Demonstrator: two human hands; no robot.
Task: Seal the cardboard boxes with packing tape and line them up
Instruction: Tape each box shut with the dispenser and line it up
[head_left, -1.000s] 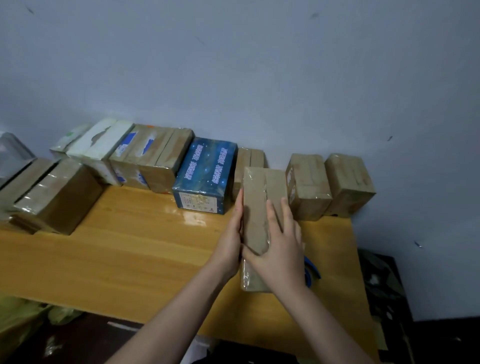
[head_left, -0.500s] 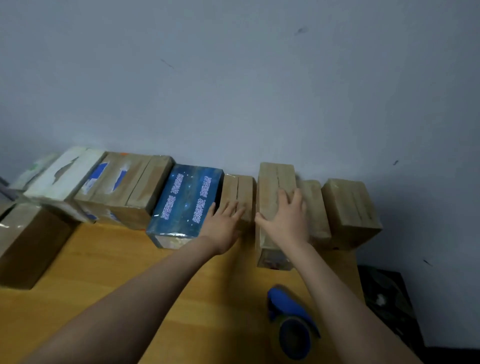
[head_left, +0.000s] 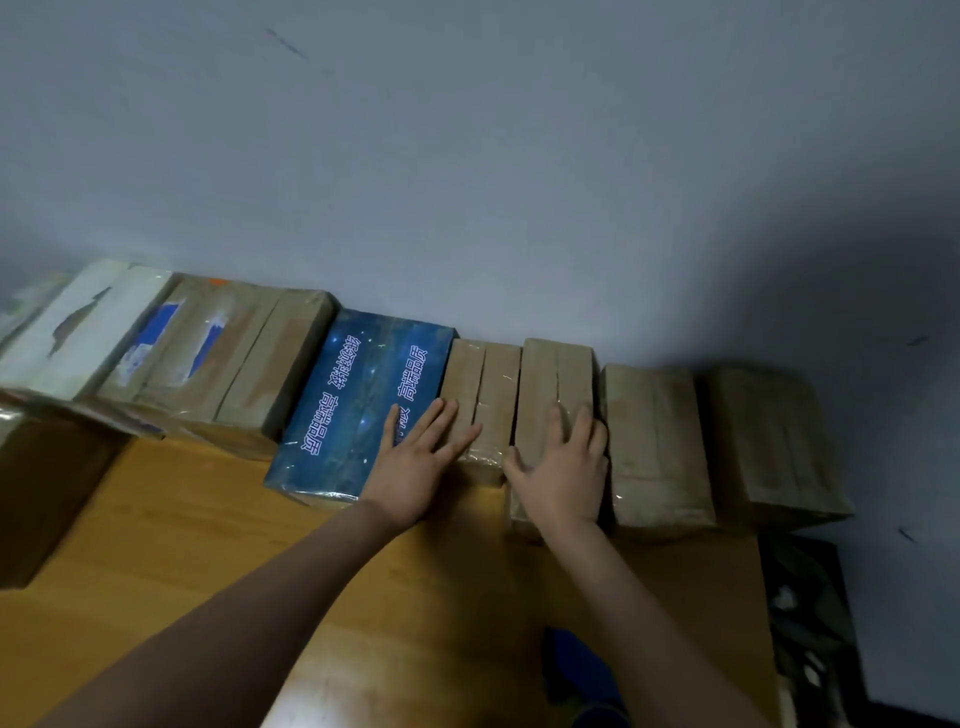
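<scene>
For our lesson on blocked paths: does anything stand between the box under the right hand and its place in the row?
Nothing visible does. The box lies in the row between a narrow box and a wider box, far end at the wall; the right hand rests flat on it.

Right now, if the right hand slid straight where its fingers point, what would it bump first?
The right hand lies flat on a brown taped cardboard box, fingers toward the plain grey wall. Sliding on, it would probably meet that wall first; nothing else shows between.
</scene>
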